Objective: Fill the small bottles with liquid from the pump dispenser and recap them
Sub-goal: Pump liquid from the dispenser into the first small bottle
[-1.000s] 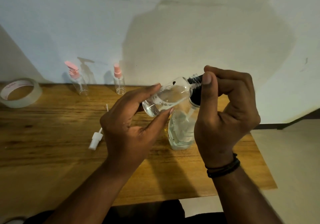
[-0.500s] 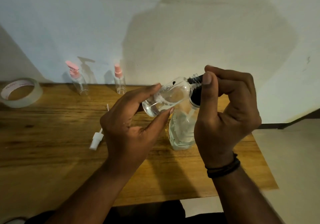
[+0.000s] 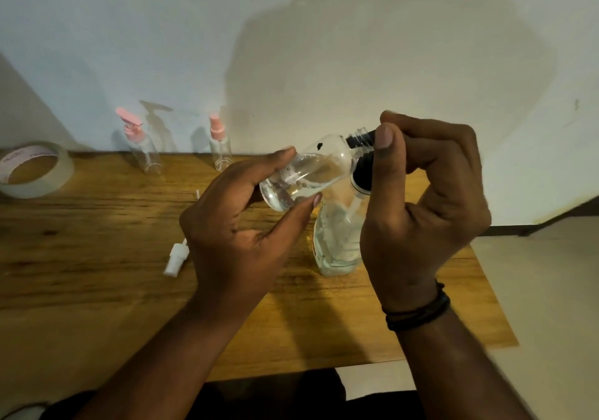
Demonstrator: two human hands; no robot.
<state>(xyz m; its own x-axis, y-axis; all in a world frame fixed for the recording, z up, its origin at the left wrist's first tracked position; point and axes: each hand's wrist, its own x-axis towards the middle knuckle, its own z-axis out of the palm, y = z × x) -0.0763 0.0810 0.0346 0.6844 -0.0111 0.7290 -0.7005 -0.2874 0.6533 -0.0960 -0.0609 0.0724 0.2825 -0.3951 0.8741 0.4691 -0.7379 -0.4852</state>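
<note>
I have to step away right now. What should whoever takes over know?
Left hand holds the small clear plastic bottle tilted, part full, uncapped, neck at the black pump head. Right hand grips that pump head on the large clear dispenser bottle. White spray cap lies on the wooden table. Two pink-topped bottles look empty.
Left: finish, recap, fill those.

Clear bottles with pink, white and black tops on a brown wooden table (image 3: pixel 97 290).

A clear small bottle (image 3: pixel 308 176) is showing a black mark; the dispenser (image 3: pixel 337 241) is wearing a black pump (image 3: pixel 363 173). Pink caps (image 3: pixel 216 129) are topping two clear bottles; a white sprayer (image 3: pixel 175 259) is lying near beige tape (image 3: pixel 35 170).
</note>
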